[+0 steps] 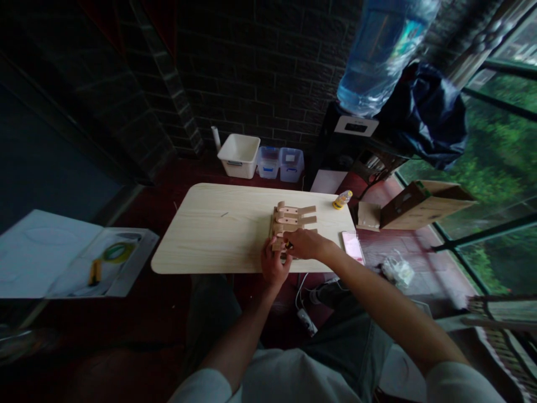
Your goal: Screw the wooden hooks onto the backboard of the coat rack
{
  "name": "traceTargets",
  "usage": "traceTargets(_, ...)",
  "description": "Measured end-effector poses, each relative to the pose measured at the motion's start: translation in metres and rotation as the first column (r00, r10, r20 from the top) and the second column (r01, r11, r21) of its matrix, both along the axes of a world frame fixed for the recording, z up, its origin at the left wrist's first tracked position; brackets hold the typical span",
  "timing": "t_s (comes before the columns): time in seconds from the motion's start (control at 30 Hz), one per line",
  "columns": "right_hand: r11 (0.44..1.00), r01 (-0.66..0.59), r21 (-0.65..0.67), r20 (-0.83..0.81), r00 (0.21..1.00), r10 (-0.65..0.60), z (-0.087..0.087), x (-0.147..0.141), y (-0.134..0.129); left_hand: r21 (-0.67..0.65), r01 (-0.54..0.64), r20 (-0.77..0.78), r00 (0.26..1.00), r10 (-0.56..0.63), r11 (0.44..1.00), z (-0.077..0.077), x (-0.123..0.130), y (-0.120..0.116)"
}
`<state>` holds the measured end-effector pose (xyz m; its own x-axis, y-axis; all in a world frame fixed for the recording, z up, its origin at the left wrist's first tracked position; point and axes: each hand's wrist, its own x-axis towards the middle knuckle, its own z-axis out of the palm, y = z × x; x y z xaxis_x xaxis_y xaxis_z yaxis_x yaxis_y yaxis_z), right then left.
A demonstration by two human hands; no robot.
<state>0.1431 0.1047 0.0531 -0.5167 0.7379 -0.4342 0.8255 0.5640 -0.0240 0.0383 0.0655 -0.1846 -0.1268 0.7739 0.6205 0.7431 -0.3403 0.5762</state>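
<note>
A wooden rack-like piece with several pale strips and dark screw-like dots lies near the right part of the table's front edge. My left hand grips its near left side, fingers bent over the wood. Above the same corner, my right hand is closed, its fingers pressed together around a small black-and-yellow tool. Only a bit of that tool shows, so its kind is unclear. Both hands hide the nearest strip of the wooden piece in part.
The pale table carries a thin dark stick, a yellow-capped bottle and a phone. Plastic bins stand beyond it, beside a water dispenser. A white open box is at left, a carton at right.
</note>
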Motion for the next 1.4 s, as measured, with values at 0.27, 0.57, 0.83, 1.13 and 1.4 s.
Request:
traceTargets(0.27,0.994,-0.081,0.078,-0.044,0.995,0.085,-0.011,-0.001,0.010,-0.007,0.001,-0.001,1.000,-0.001,1.000,-0.002,0.000,0.001)
traceTargets(0.57,0.995,0.012,0.097,-0.039,0.999,-0.008,-0.013,-0.004,0.005,0.009,0.010,0.016,1.000,-0.010,1.000,-0.002,0.000,0.000)
traceTargets(0.83,0.988,-0.082,0.128,-0.040,0.995,0.088,-0.009,0.001,0.000,-0.006,0.009,0.008,1.000,-0.009,1.000,0.000,0.000,-0.001)
traceTargets(1.13,0.994,-0.055,0.098,-0.069,0.996,0.062,-0.017,-0.006,0.006,-0.055,0.011,0.022,1.000,-0.010,0.998,0.005,0.000,-0.002)
traceTargets(1.4,0.990,0.130,0.059,-0.096,0.988,-0.124,-0.018,0.006,0.000,-0.028,0.007,0.013,1.000,-0.007,1.000,0.001,-0.001,0.000)
